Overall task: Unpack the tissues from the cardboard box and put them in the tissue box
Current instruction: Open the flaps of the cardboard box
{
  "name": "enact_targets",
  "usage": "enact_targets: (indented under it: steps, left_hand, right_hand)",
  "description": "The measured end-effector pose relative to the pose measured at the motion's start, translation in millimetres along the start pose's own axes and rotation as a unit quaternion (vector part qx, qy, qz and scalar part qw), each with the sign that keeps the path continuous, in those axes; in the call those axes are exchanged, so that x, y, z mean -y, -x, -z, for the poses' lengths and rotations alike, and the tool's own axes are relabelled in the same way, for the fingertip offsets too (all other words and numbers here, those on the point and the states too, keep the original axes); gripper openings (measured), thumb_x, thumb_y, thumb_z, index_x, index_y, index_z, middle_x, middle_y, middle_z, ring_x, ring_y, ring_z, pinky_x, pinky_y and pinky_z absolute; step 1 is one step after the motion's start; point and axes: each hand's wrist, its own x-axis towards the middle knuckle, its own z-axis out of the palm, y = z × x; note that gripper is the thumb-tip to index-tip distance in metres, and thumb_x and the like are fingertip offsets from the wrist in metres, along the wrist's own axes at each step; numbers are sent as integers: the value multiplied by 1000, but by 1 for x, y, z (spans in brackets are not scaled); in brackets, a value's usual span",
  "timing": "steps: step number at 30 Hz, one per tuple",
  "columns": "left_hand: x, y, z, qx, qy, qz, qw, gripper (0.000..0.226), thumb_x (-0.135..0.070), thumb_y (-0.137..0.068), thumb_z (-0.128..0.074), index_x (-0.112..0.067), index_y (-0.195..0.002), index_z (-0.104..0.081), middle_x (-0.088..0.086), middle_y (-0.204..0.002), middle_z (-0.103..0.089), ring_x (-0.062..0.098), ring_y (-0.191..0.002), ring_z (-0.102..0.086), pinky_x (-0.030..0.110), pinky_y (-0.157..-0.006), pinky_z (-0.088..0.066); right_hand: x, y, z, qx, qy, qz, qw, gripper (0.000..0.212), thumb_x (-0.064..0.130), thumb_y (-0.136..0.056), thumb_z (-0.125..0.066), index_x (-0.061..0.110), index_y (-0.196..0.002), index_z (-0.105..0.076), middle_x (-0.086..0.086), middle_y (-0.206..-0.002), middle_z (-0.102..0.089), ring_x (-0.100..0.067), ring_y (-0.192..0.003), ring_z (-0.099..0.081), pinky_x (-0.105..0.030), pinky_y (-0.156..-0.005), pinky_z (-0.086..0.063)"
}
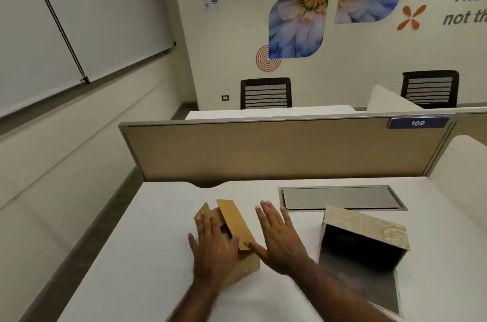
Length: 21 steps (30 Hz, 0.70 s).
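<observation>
Cardboard box (238,250) on white desk (131,255), flaps up | my left hand (212,248) flat on it, fingers spread | my right hand (279,240) open, empty, thumb touching flap | tissue box (369,229) further right, apart.

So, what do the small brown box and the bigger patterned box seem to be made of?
Small brown box under the left hand: probably matte cardboard, with thin, flat, stiff flaps. Bigger patterned beige box: rigid, perhaps wood or board, with an embossed-looking swirl pattern and a dark inside.
</observation>
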Motion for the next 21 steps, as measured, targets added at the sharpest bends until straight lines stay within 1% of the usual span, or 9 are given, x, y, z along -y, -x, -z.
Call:
enact_targets:
  steps: [2,4,7,10,12,15,17,19,21]
  left_hand:
    - [9,2,-3,25,29,27,999,102,-77,-91,-40,-14,-163,-7,11,-174,-6,34,-158,-14,53,-122,-27]
    - [24,9,-9,19,89,16,996,88,-67,-94,-47,-13,-158,-19,14,-170,-22,35,-151,-34,44,-113,-44]
    - [39,19,-12,38,242,42,969,70,-53,-97,-51,-15,-154,-33,9,-162,-36,31,-143,-43,42,-111,-43]
    - [50,17,-10,26,259,104,960,67,-57,-96,-56,-19,-150,-42,6,-155,-51,28,-136,-55,44,-108,-51]
    - [59,18,-7,37,298,134,944,69,-58,-96,-56,-21,-153,-41,4,-156,-50,26,-132,-58,43,-104,-54]
    - [82,22,-8,54,337,155,927,66,-56,-97,-56,-20,-152,-46,3,-153,-55,22,-119,-65,34,-92,-55]
    - [99,25,-12,53,361,167,916,54,-52,-98,-57,-23,-143,-54,2,-145,-61,16,-105,-68,25,-79,-51]
    - [116,27,-17,56,369,184,909,42,-43,-98,-62,-27,-136,-55,4,-139,-65,7,-92,-66,18,-69,-46]
    - [133,27,-24,74,364,204,906,58,-36,-95,-70,-20,-146,-48,7,-144,-61,13,-93,-67,16,-65,-47]
  right_hand:
    - [13,0,-12,36,-36,27,998,105,94,-92,-5,28,-172,4,6,-182,8,-18,-169,4,-47,-137,7]
    - [27,2,-26,46,-59,24,997,101,93,-93,-10,31,-172,-2,7,-183,-3,-18,-169,-9,-43,-135,1]
    - [44,2,-42,31,-95,-8,995,99,93,-92,-12,35,-172,-10,10,-181,-16,-16,-165,-23,-39,-135,-14]
    - [55,6,-59,-11,-122,-48,991,97,94,-91,-14,38,-170,-17,14,-177,-30,-13,-158,-37,-31,-128,-29]
    - [62,9,-68,-40,-133,-70,988,93,93,-93,-16,39,-168,-22,15,-172,-39,-11,-153,-44,-28,-123,-34]
    - [68,7,-75,-84,-146,-110,980,90,90,-95,-18,36,-165,-32,12,-162,-53,-13,-142,-57,-28,-116,-43]
    - [70,5,-75,-96,-156,-133,974,83,83,-99,-24,32,-163,-37,10,-158,-57,-15,-138,-61,-30,-113,-48]
    - [71,4,-76,-107,-183,-162,964,72,72,-102,-32,31,-161,-42,10,-156,-59,-16,-136,-62,-33,-112,-51]
    - [71,2,-74,-135,-237,-201,941,63,64,-104,-36,31,-157,-49,10,-150,-64,-14,-131,-64,-34,-109,-53]
